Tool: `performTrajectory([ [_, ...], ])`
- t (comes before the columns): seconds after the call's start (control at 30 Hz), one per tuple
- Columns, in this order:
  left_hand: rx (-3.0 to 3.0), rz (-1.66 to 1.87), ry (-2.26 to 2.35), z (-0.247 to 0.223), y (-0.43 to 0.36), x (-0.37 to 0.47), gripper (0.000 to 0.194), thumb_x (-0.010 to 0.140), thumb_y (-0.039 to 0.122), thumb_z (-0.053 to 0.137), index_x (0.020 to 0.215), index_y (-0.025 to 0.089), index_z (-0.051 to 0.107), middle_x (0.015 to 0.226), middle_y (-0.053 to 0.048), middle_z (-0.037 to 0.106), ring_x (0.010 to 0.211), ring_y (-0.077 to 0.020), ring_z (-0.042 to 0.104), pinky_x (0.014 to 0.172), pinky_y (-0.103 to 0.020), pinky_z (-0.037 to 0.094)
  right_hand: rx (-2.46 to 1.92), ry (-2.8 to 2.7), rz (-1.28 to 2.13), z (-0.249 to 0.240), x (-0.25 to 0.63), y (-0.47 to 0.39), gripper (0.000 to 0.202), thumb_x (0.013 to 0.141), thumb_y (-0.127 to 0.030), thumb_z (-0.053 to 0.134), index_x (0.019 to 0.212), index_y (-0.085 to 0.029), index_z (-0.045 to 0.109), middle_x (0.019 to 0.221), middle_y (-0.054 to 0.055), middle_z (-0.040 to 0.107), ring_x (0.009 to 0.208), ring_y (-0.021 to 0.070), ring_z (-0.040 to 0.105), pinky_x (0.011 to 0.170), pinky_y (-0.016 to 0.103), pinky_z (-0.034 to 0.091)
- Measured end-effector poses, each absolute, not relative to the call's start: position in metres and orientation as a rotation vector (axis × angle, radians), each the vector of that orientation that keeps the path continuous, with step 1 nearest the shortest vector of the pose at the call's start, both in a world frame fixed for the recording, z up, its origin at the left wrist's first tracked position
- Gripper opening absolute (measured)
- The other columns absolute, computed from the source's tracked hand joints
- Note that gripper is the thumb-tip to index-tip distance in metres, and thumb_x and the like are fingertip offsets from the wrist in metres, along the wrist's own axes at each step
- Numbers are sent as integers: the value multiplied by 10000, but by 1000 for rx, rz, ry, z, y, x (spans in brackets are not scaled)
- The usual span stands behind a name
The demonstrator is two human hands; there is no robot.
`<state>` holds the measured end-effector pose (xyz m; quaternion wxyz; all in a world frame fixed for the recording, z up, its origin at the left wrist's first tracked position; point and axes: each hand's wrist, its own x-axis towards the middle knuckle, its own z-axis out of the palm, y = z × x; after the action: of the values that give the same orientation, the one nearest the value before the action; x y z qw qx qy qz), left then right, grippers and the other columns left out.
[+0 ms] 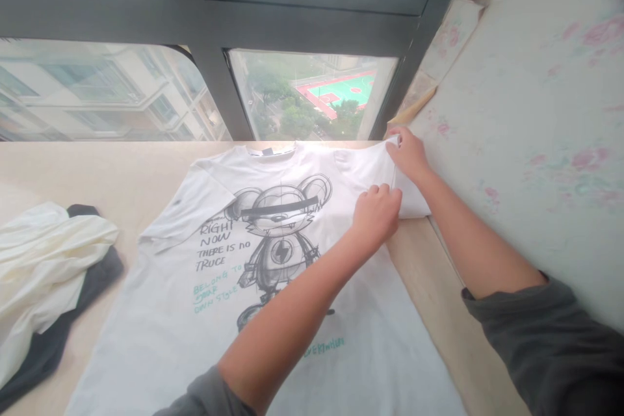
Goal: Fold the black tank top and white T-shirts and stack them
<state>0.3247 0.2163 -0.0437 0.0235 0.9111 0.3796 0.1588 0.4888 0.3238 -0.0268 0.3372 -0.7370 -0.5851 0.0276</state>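
A white T-shirt (355, 312) with a sketched bear print and lettering lies spread front side up, its collar toward the window. My left hand (376, 213) is closed on the fabric near the armpit of the sleeve at the right. Farther up, my right hand (408, 153) pinches the upper edge of that same sleeve near the shoulder. A crease runs through the sleeve cloth between the two hands. The sleeve at the left lies folded inward over the shirt's front.
The shirt rests on a pale window ledge (160, 159). Cream and dark clothes (58, 273) lie bunched at the left. A grey window frame (312, 29) borders the far edge. On the right stands a floral-papered wall (536, 117), its paper peeling near the window.
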Motion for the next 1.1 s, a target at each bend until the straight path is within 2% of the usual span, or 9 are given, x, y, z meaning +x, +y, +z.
performTrajectory([
  [0.1, 2789, 536, 1159, -40, 202, 303, 133, 905, 236, 543, 1023, 191, 585, 1162, -109, 601, 1050, -251, 562, 705, -339, 489, -1666, -1662, 116, 3, 449, 320, 339, 816, -220, 592, 1150, -192, 635, 883, 32, 630, 759, 185, 580, 781, 322, 479],
  [0.17, 2778, 525, 1138, -39, 192, 284, 132, 910, 260, 535, 1009, 200, 598, 1220, -106, 594, 1099, -257, 549, 733, -345, 500, -1527, -1822, 400, 17, 423, 314, 329, 837, -269, 626, 1160, -212, 638, 951, 34, 654, 739, 160, 594, 711, 289, 497],
  [0.3, 2696, 391, 1184, -42, 186, 246, 153, 923, 274, 510, 1005, 220, 627, 1077, -75, 647, 980, -238, 592, 720, -350, 502, -1393, -1863, 857, 21, 402, 302, 352, 888, -357, 609, 1217, -235, 621, 1081, 53, 691, 801, 164, 651, 632, 270, 529],
  [0.4, 2564, 386, 1292, -45, 200, 226, 175, 929, 277, 496, 1004, 232, 648, 974, -50, 663, 942, -228, 616, 729, -342, 498, -1585, -1733, 626, 5, 416, 292, 279, 884, -310, 598, 1130, -196, 665, 1108, 81, 701, 888, 192, 663, 759, 339, 559],
  [0.53, 2325, 563, 1477, -45, 242, 216, 208, 926, 269, 488, 1055, 250, 651, 1048, -41, 667, 956, -209, 633, 773, -319, 490, -1697, -1811, 432, -26, 440, 262, 224, 845, -271, 602, 1031, -188, 696, 1126, 85, 697, 970, 224, 660, 862, 390, 553],
  [0.63, 2182, 609, 1587, -48, 283, 217, 297, 918, 283, 505, 1193, 240, 608, 1208, -78, 634, 1060, -230, 622, 860, -329, 479, -1628, -1814, 383, -49, 446, 233, 280, 842, -277, 573, 1093, -208, 675, 1197, 91, 656, 1036, 233, 645, 815, 374, 577],
  [0.77, 2065, 537, 1651, -57, 331, 222, 400, 901, 361, 549, 1265, 194, 560, 1231, -128, 637, 1079, -270, 620, 879, -362, 478, -1522, -1877, 361, -72, 447, 208, 451, 815, -298, 602, 1260, -225, 600, 1364, 112, 572, 1244, 278, 560, 956, 440, 543],
  [0.97, 1975, 417, 1580, -65, 363, 228, 216, 818, 384, 654, 953, 215, 653, 1034, -68, 715, 919, -222, 647, 791, -303, 481, -1654, -1582, 379, -87, 445, 217, 428, 774, -243, 616, 1199, -201, 632, 1143, 94, 697, 921, 222, 684, 839, 394, 581],
  [1.1, 1954, 443, 1591, -63, 371, 228, 154, 843, 295, 595, 959, 217, 661, 1038, -67, 716, 930, -214, 645, 807, -300, 475, -1607, -1610, 214, -86, 441, 227, 253, 807, -202, 581, 1039, -201, 682, 978, 64, 692, 775, 183, 659, 751, 345, 573],
])
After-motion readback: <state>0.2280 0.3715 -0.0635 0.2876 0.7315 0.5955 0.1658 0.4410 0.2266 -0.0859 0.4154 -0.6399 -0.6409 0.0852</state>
